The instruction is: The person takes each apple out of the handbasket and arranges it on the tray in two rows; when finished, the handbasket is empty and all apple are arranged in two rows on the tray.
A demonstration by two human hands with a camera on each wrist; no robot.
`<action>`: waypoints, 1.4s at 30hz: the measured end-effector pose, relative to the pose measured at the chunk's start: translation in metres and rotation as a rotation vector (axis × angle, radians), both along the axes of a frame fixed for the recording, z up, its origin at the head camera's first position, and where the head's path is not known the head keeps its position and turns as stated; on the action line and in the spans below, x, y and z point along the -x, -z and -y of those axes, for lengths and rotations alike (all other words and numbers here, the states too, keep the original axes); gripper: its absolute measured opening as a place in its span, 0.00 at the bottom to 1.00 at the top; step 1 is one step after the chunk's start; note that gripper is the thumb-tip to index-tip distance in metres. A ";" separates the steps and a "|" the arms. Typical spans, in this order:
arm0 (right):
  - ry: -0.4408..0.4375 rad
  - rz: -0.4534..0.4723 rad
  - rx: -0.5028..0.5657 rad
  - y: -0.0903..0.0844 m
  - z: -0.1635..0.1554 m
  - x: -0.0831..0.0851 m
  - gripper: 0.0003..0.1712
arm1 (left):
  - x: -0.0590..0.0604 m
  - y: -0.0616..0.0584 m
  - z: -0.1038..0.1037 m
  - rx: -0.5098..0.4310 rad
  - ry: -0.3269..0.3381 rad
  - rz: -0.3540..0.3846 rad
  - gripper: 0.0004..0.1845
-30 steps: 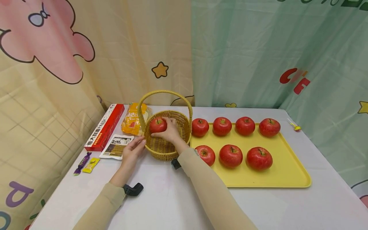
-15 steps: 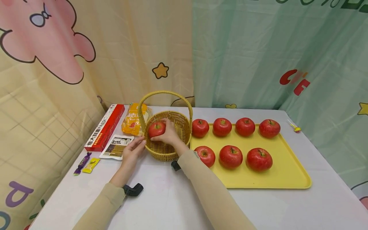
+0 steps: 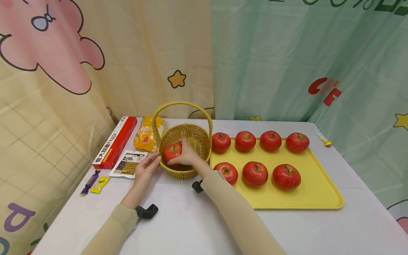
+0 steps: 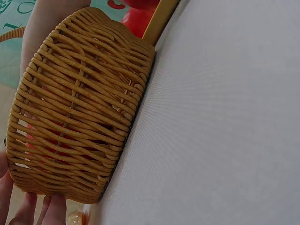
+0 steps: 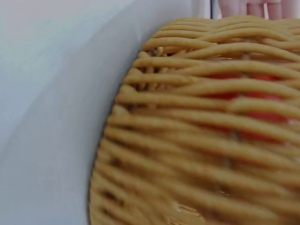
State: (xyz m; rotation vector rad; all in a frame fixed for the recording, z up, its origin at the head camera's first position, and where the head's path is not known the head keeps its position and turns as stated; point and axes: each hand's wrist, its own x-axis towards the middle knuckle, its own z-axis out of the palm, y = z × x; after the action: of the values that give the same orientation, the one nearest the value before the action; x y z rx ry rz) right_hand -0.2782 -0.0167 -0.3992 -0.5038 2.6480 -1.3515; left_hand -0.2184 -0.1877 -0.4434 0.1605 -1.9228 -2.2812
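Observation:
My right hand (image 3: 188, 155) reaches into the wicker basket (image 3: 179, 174) and grips a red apple (image 3: 171, 151) at its left side. The fingers' far side is partly hidden. Outside the basket's left wall, my left hand (image 3: 146, 171) touches the rim area with its fingertips. The left wrist view has those fingers (image 4: 52, 211) lying fairly straight against the wicker. Red shows through the weave in both wrist views. A yellow tray (image 3: 306, 198) to the right bears several red apples (image 3: 255, 174) in two rows.
The basket's tall handle (image 3: 183, 103) arches over the right hand. Left of it lie a red pasta box (image 3: 119, 145), an orange packet (image 3: 147, 132), a white-edged pouch (image 3: 128, 163) and two wrapped candies (image 3: 100, 185). A lollipop (image 3: 327, 142) lies far right.
My right hand has lowered the apple deeper into the basket, nearer to me and slightly left. The left hand stays at the basket's left side.

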 end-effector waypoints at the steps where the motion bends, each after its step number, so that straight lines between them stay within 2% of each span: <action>1: -0.011 -0.001 -0.037 -0.002 -0.003 -0.001 0.48 | 0.000 0.000 0.000 -0.002 -0.002 0.001 0.24; 5: -0.068 -0.029 -0.195 -0.013 -0.018 -0.010 0.48 | 0.000 -0.001 -0.001 -0.007 -0.001 0.003 0.25; 9: -0.101 -0.098 -0.260 -0.031 -0.040 -0.024 0.49 | -0.001 -0.001 -0.001 -0.010 0.000 0.005 0.24; 14: -0.117 -0.180 -0.208 -0.060 -0.082 -0.044 0.48 | 0.000 -0.002 0.000 -0.006 -0.001 0.005 0.23; 19: -0.125 -0.218 -0.143 -0.088 -0.139 -0.063 0.47 | -0.001 -0.002 0.000 -0.006 -0.003 0.001 0.23; 23: -0.085 -0.220 -0.136 -0.103 -0.194 -0.077 0.48 | -0.001 -0.002 -0.001 -0.001 0.005 0.003 0.24; 25: -0.034 -0.208 -0.144 -0.107 -0.222 -0.081 0.49 | -0.001 -0.002 -0.002 0.006 0.005 0.002 0.24; 30: 0.109 -0.232 -0.181 -0.105 -0.296 -0.088 0.50 | -0.001 -0.001 -0.001 0.007 0.000 0.001 0.24; 32: 0.169 -0.236 -0.198 -0.100 -0.325 -0.091 0.50 | 0.000 0.000 0.001 0.002 0.000 0.007 0.24; 36: 0.275 -0.187 -0.204 -0.082 -0.375 -0.097 0.51 | 0.000 0.001 0.002 -0.003 -0.005 0.018 0.24; 42: 0.307 -0.078 -0.242 -0.048 -0.419 -0.106 0.52 | 0.000 -0.001 0.000 -0.009 0.001 0.013 0.24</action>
State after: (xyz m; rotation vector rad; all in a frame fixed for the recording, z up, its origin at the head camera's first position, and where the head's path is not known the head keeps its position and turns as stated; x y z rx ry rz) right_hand -0.1717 0.4021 -0.3510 -0.1258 2.9947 -1.0699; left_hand -0.2186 -0.1878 -0.4421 0.1765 -1.9191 -2.2958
